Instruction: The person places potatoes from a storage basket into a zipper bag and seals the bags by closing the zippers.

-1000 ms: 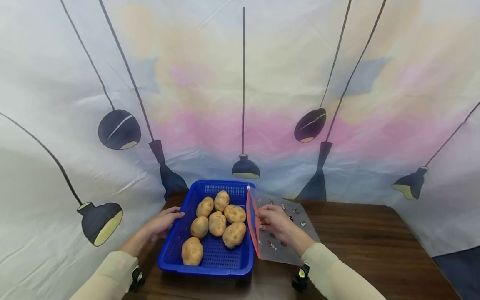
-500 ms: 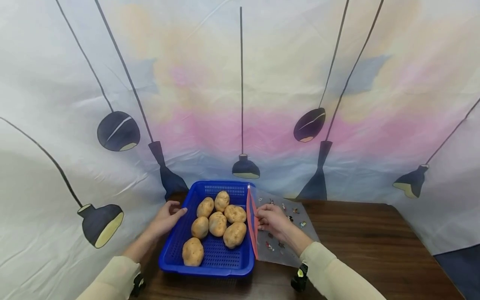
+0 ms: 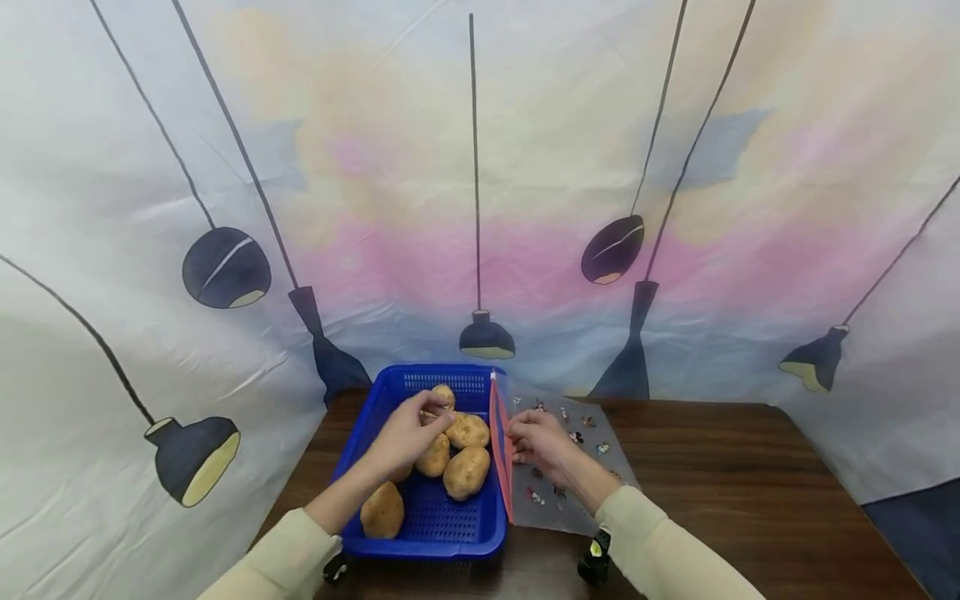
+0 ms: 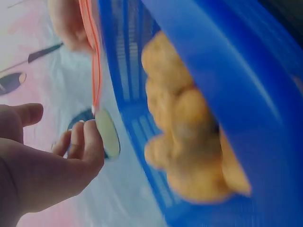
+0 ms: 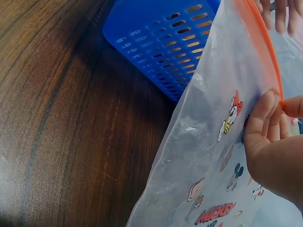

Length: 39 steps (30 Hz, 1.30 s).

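Observation:
My right hand pinches the orange-red zip edge of a clear plastic zipper bag printed with small cartoon figures. The bag's mouth stands parted a little, along the right side of a blue plastic basket. Inside the basket lie several potatoes, some of them covered by my left hand in the head view. That left hand hovers over the basket, its fingers loosely bent and nothing between them. In the left wrist view the left hand shows thumb and fingers apart.
A dark brown wooden table bears the basket and extends to the right of the bag. Behind it hangs a pastel cloth backdrop printed with black lamps.
My left hand has left the basket's left rim and moved right, over the potatoes. The right hand keeps its pinch on the bag's edge.

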Each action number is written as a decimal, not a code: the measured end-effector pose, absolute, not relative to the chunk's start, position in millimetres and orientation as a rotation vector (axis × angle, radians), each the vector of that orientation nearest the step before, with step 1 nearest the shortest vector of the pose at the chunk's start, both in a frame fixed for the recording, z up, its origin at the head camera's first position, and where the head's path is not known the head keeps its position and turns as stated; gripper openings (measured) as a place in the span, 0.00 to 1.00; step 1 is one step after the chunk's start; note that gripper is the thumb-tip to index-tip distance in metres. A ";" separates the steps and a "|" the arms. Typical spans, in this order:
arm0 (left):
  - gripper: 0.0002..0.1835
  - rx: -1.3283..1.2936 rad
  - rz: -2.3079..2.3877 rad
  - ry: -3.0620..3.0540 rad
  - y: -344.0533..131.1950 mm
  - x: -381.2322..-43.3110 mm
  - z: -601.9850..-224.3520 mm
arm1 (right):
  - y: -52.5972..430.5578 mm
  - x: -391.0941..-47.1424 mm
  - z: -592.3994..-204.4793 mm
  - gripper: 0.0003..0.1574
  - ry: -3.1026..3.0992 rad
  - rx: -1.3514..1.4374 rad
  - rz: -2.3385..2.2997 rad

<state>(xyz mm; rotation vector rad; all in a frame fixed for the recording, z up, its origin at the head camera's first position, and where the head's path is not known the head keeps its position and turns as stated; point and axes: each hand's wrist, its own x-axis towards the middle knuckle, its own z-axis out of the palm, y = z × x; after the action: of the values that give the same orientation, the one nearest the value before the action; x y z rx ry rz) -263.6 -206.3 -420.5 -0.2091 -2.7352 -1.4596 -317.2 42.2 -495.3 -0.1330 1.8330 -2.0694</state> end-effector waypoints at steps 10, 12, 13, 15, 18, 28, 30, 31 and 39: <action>0.22 -0.109 -2.019 -2.719 -158.2 -278.6 -449.2 | 39.8 -317.7 -496.3 0.06 1.815 -0.142 -2.073; 0.20 -0.092 -2.039 -2.729 -151.8 -280.2 -450.9 | 40.4 -317.7 -496.0 0.06 1.815 -0.141 -2.073; 0.19 -0.081 -2.045 -2.735 -148.8 -280.8 -451.2 | 40.6 -317.6 -496.3 0.07 1.821 -0.150 -2.072; 0.17 -0.066 -2.038 -2.749 -144.2 -282.6 -452.9 | 40.9 -317.5 -496.4 0.07 1.830 -0.151 -2.072; 0.12 -0.040 -2.013 -2.765 -139.3 -284.6 -454.0 | 40.9 -317.2 -496.4 0.08 1.852 -0.162 -2.074; 0.06 -0.065 -2.061 -2.752 -138.2 -283.3 -442.3 | 47.5 -313.5 -483.1 0.07 1.976 -0.242 -2.024; 0.06 -0.098 -2.072 -2.754 -140.0 -284.4 -436.5 | 53.1 -313.0 -474.8 0.07 2.042 -0.290 -1.983; 0.06 -0.102 -2.081 -2.759 -141.2 -285.3 -433.5 | 56.1 -313.7 -470.6 0.07 2.070 -0.314 -1.957; 0.05 -0.074 -2.100 -2.836 -152.4 -299.2 -422.3 | 81.3 -313.2 -435.9 0.05 2.388 -0.501 -1.674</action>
<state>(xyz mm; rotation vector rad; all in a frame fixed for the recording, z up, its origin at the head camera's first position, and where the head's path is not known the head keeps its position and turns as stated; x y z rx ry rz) -299.2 -152.4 -422.3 -0.0736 -2.8363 -2.1005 -313.2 81.3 -435.9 -0.5010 2.3882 -1.6736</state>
